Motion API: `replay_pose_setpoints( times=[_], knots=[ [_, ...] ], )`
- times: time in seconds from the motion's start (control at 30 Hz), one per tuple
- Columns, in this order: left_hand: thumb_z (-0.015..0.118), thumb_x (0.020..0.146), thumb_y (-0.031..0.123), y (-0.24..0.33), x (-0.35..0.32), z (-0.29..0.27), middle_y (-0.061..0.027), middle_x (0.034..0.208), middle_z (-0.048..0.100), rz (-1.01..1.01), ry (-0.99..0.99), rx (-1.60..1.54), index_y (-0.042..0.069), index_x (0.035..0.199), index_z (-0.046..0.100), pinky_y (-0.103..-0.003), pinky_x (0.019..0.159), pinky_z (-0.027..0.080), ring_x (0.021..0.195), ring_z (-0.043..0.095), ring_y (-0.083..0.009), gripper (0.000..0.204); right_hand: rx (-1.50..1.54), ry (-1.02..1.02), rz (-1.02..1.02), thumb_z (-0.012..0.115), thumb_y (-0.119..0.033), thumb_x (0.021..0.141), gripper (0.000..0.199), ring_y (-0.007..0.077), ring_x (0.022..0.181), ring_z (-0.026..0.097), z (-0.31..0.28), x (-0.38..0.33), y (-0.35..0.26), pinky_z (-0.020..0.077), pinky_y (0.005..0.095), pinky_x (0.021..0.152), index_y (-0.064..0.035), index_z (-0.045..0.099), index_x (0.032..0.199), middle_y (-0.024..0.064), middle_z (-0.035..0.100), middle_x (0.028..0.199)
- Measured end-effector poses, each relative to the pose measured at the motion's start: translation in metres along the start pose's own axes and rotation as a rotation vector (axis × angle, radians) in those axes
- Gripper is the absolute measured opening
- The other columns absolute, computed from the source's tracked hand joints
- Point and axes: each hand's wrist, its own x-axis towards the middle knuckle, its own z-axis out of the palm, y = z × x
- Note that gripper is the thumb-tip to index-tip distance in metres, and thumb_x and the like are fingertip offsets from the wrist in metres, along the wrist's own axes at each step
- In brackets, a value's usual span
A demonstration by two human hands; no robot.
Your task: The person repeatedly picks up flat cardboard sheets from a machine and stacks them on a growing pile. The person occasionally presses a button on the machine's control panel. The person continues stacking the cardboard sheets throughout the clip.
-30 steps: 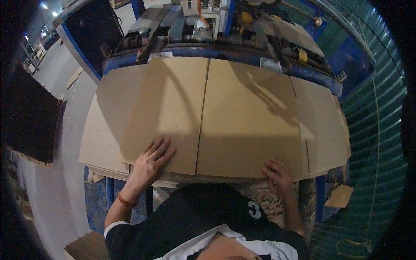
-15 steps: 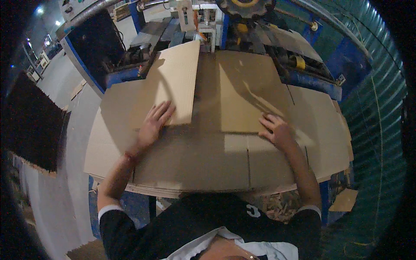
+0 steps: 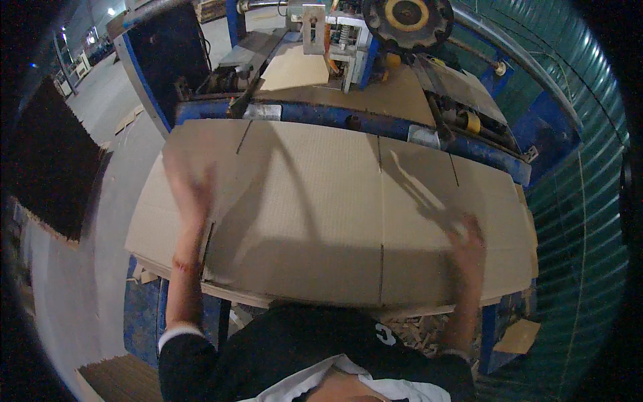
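Note:
A stack of flat corrugated cardboard sheets [image 3: 321, 201] with dark slots cut in them lies in front of me. Over its left end is my left hand [image 3: 192, 184], smeared by motion, thumb apart from the fingers and nothing visible in it. My right hand [image 3: 469, 238] is over the stack's right part, also blurred, its fingers apart and empty. Whether either hand touches the top sheet I cannot tell. Beyond the blue front bar, a folded cardboard piece [image 3: 298, 69] lies in the machine, partly hidden by the machine's metal parts.
The machine's blue front bar [image 3: 348, 120] crosses behind the stack. A dark wheel [image 3: 406, 17] sits above the machine bed. Green corrugated sheeting [image 3: 576, 221] stands at the right. Dark stacked cardboard [image 3: 50, 167] is at the left, and scraps [image 3: 415, 331] lie below the stack.
The folded cardboard piece has gone forward from under my hands into the machine. Both hands have come off it and moved outward, the left one also farther forward. My view has shifted slightly.

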Motion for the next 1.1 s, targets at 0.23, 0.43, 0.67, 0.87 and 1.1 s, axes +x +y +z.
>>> replay_pose_setpoints(
  times=[0.23,0.43,0.67,0.87,1.1],
  knots=[
    [0.065,0.078,0.032,-0.127,-0.111,-0.087,-0.0273,0.108,0.054,-0.872,0.061,0.296,-0.011,0.115,0.044,-0.039,0.087,0.04,0.1,0.052,-0.037,0.061,-0.295,-0.009,0.845,0.051,-0.035,0.087,0.053,0.0385,0.112,0.047,-0.013,-0.11,0.102,0.0371,0.0425,0.094,0.0038,0.045,0.123,0.0247,0.05,0.12],
    [0.061,0.08,0.033,-0.134,-0.098,-0.085,-0.0254,0.127,0.043,-0.945,-0.031,0.026,-0.007,0.132,0.031,-0.035,0.094,0.034,0.111,0.046,-0.0309,0.072,0.173,0.383,0.585,0.053,-0.037,0.085,0.054,0.0378,0.107,0.051,0.026,-0.094,0.135,0.0397,0.0421,0.091,0.0031,0.048,0.12,0.0234,0.052,0.118],
    [0.057,0.082,0.029,-0.119,-0.079,-0.103,-0.0209,0.126,0.046,-0.929,-0.078,-0.163,-0.006,0.132,0.032,-0.033,0.091,0.037,0.106,0.049,-0.0269,0.066,-0.352,0.23,0.769,0.054,-0.035,0.084,0.052,0.0343,0.101,0.056,0.01,-0.113,0.143,0.043,0.0389,0.087,0.0021,0.049,0.12,0.0218,0.057,0.11],
    [0.058,0.082,0.031,-0.099,-0.085,-0.091,-0.0258,0.13,0.04,-0.935,-0.102,0.261,-0.006,0.133,0.029,-0.039,0.098,0.033,0.121,0.04,-0.0361,0.069,0.059,0.408,0.707,0.055,-0.032,0.083,0.049,0.0303,0.097,0.058,0.011,-0.116,0.174,0.0439,0.0378,0.085,0.0026,0.052,0.117,0.022,0.058,0.11],
    [0.057,0.084,0.025,-0.075,-0.024,-0.145,-0.0206,0.139,0.031,-0.753,0.073,-0.325,-0.002,0.135,0.029,-0.037,0.105,0.023,0.128,0.032,-0.0284,0.064,0.403,0.629,0.769,0.059,-0.03,0.081,0.047,0.0305,0.096,0.058,0.011,-0.087,0.156,0.0454,0.0363,0.081,0.0044,0.054,0.112,0.0224,0.058,0.109]
  ],
)
